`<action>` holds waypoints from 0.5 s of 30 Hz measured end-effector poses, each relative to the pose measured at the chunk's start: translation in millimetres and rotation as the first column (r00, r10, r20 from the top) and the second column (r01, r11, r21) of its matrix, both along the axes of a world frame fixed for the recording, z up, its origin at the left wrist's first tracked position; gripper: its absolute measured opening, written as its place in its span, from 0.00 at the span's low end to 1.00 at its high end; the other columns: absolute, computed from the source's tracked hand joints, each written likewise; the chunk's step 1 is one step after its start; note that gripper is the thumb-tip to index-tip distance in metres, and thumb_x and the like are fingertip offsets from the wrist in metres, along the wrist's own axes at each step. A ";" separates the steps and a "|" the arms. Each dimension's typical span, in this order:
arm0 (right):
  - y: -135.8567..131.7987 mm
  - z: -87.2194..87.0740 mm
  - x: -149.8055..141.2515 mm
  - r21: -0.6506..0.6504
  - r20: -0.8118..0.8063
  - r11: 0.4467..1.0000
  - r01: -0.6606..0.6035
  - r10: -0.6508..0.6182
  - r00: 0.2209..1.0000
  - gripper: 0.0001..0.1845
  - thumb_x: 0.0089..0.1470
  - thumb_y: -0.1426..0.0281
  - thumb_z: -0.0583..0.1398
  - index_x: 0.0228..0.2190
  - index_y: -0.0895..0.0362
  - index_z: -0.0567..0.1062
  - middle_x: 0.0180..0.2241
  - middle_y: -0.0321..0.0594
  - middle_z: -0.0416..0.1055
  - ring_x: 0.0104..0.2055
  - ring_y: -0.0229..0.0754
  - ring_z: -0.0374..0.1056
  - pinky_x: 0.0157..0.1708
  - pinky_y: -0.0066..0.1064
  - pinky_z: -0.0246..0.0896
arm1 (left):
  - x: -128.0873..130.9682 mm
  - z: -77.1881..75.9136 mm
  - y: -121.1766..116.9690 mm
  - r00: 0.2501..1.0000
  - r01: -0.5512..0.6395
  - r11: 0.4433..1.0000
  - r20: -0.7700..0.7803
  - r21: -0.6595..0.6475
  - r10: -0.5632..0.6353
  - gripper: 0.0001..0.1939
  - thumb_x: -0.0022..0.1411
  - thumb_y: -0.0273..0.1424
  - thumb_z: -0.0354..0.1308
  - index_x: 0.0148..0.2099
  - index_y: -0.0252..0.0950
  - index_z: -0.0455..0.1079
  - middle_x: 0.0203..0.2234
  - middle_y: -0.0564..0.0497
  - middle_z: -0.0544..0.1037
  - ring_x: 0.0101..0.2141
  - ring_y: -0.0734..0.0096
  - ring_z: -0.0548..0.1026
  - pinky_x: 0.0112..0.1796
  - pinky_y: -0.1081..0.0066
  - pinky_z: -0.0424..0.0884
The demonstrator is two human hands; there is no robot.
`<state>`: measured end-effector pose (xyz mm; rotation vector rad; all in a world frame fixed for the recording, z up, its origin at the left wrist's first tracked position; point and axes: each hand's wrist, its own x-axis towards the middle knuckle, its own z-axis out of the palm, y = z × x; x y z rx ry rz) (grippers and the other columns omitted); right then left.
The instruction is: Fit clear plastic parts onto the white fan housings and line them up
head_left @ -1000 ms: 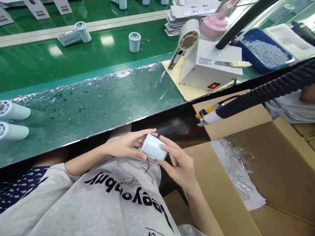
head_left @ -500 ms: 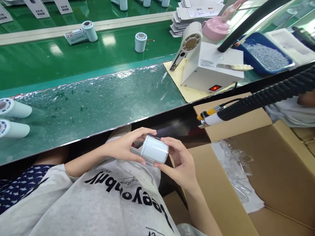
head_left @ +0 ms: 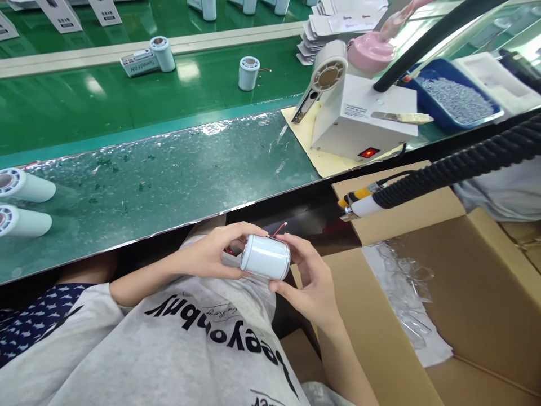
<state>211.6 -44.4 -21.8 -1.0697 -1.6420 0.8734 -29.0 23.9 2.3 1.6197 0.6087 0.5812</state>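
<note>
A light blue cylindrical fan housing lies on its side between my hands, above my lap. My left hand grips its left end, thumb below and fingers above. Fingers and thumb of my right hand are closed on the right end. From the housing's top edge a thin red wire with a small white plug sticks up. Something red and dark, too small to make out, shows beside my left fingers. The inside of the housing is hidden from me.
The green bench holds two light blue fan parts at left and a grey machine at right. Beyond, a belt carries another housing. A screwdriver on a ribbed hose hangs over an open carton.
The red wire with its white plug now shows above the housing. My left fingers have shifted slightly on it. On the belt, the fan parts have moved a little to the right.
</note>
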 end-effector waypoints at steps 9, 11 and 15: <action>-1.4 -5.1 0.9 -0.184 -0.155 0.981 -0.066 0.037 0.987 0.35 0.55 0.61 0.75 0.62 0.43 0.74 0.51 0.43 0.77 0.51 0.48 0.78 0.46 0.37 0.81 | -2.0 0.2 1.2 0.999 -0.014 0.999 -0.030 -0.040 0.013 0.35 0.58 0.33 0.71 0.67 0.44 0.66 0.62 0.41 0.74 0.58 0.52 0.76 0.56 0.55 0.76; 0.6 -6.9 -4.0 -0.169 -0.146 0.984 -0.053 0.028 0.989 0.35 0.54 0.62 0.75 0.61 0.44 0.74 0.53 0.44 0.77 0.53 0.50 0.78 0.47 0.38 0.81 | 0.2 -3.3 0.4 1.000 0.003 0.990 -0.009 -0.140 -0.004 0.41 0.56 0.37 0.74 0.69 0.45 0.64 0.64 0.41 0.72 0.59 0.51 0.75 0.56 0.56 0.75; 2.6 -11.8 -6.9 -0.013 -0.015 0.991 -0.136 0.136 0.991 0.34 0.58 0.61 0.73 0.63 0.43 0.73 0.59 0.45 0.76 0.59 0.52 0.75 0.55 0.43 0.78 | -7.6 -4.9 -3.6 0.993 -0.046 0.959 -0.116 -0.279 0.013 0.35 0.61 0.47 0.68 0.66 0.41 0.66 0.59 0.41 0.77 0.54 0.53 0.78 0.50 0.62 0.77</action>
